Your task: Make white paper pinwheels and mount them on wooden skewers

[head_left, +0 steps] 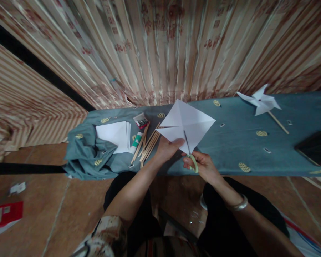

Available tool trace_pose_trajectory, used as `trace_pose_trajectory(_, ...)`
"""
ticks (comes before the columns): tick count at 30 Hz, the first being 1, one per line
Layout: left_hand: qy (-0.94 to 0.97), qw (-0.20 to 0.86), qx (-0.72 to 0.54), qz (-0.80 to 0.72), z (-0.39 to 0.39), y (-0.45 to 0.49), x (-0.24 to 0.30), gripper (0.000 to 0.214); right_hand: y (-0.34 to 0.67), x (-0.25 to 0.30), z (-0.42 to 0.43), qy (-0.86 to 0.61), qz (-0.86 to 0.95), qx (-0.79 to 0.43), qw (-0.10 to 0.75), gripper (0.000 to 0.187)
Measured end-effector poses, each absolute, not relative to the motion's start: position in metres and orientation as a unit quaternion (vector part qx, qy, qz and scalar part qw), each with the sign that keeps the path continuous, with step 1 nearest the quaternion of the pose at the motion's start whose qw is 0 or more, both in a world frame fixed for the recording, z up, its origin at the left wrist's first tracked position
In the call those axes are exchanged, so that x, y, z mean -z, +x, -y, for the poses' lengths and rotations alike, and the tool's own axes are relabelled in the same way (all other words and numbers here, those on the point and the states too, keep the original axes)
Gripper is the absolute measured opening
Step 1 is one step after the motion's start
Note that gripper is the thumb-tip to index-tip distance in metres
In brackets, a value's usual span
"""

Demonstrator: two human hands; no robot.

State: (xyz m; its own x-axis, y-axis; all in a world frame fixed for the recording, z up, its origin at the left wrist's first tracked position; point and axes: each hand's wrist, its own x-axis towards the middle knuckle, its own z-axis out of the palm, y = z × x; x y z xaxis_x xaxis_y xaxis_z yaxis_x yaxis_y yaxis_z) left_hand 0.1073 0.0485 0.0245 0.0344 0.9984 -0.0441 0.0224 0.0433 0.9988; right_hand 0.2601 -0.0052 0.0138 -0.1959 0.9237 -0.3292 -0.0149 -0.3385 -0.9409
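Observation:
My left hand [169, 147] pinches the lower left side of a white paper square [194, 119], thumb on top. The square is turned cornerwise, with a slit running inward from its left corner and fold lines meeting near its middle. In my right hand [202, 165] is a pair of scissors [193, 163] with light green handles. One blade lies over the paper at the bottom corner, pointing toward the middle; the other blade is hidden beneath the sheet. The fingers of my right hand are wrapped around the handles.
Left on the cloth-covered table [230, 142] are stacked white paper [113, 135], a glue stick [136, 142], several wooden sticks [150, 144] and a small box of pins [141, 121]. A finished paper pinwheel [260, 100] and a dark object [315, 147] lie right. A pleated curtain [163, 53] hangs behind.

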Motion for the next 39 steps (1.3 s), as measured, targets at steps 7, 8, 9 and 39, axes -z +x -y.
trace_pose_trajectory(7,0.517,0.499,-0.474,-0.509,-0.0471,0.1076,-0.0256,0.017,0.2621,-0.0088,0.0052,-0.514,0.461,-0.626,0.362,0.044)
trace_pose_trajectory(8,0.519,0.497,-0.475,-0.507,-0.0469,0.1075,-0.0253,0.017,0.2624,-0.009,0.005,-0.513,0.466,-0.624,0.361,0.044)
trace_pose_trajectory(9,0.521,0.496,-0.476,-0.506,-0.0468,0.1075,-0.0251,0.017,0.2625,-0.0094,0.0049,-0.513,0.47,-0.621,0.361,0.044)
trace_pose_trajectory(39,0.515,0.511,-0.462,-0.51,-0.0476,0.1077,-0.0198,0.019,0.2601,-0.0106,0.0056,-0.522,0.461,-0.61,0.378,0.046)
